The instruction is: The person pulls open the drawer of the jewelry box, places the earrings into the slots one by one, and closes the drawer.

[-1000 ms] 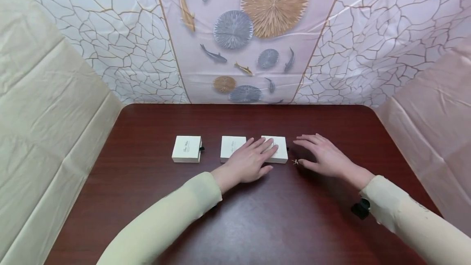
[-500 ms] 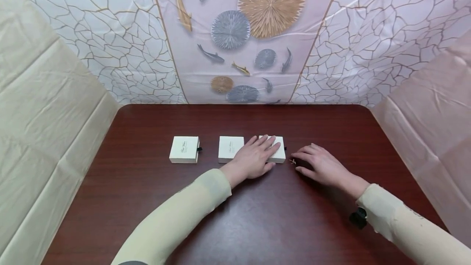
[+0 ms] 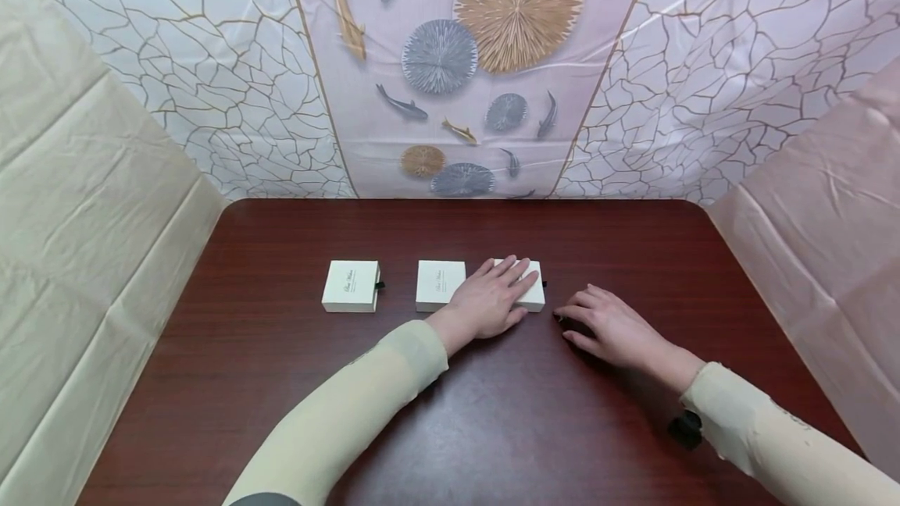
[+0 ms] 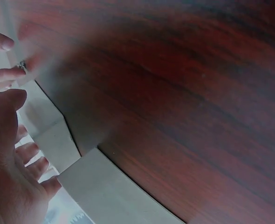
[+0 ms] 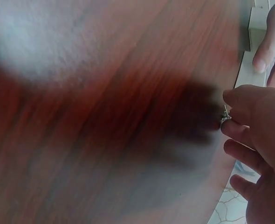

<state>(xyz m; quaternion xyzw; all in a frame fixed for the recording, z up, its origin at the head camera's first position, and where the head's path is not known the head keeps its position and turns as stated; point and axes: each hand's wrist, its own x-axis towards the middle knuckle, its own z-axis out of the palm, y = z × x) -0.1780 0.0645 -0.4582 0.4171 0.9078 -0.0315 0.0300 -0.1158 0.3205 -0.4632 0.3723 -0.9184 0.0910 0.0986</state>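
My left hand [image 3: 487, 304] rests on the rightmost white box [image 3: 536, 297], its fingers fairly straight over the lid and covering much of it. A short black tab sticks out of that box's right side. To its right, my right hand [image 3: 606, 328] is low over the table with bent fingers. A small glittering piece of jewellery [image 5: 225, 117] with a thin pin lies against the index fingertip; its exact kind is too small to tell. In the head view a gap shows between thumb and index finger. The middle white box [image 3: 439, 284] is partly behind my left hand.
Another white box [image 3: 350, 286] with printed lettering and a black tab stands at the left of the row. All sit on a dark red-brown wooden table [image 3: 450, 412]. Patterned cloth [image 3: 513, 155] hangs behind it, with plain cloth at both sides.
My right hand has shifted slightly toward me, and its fingers now cover the small jewellery that showed beside them earlier. The left hand stays on the rightmost box.
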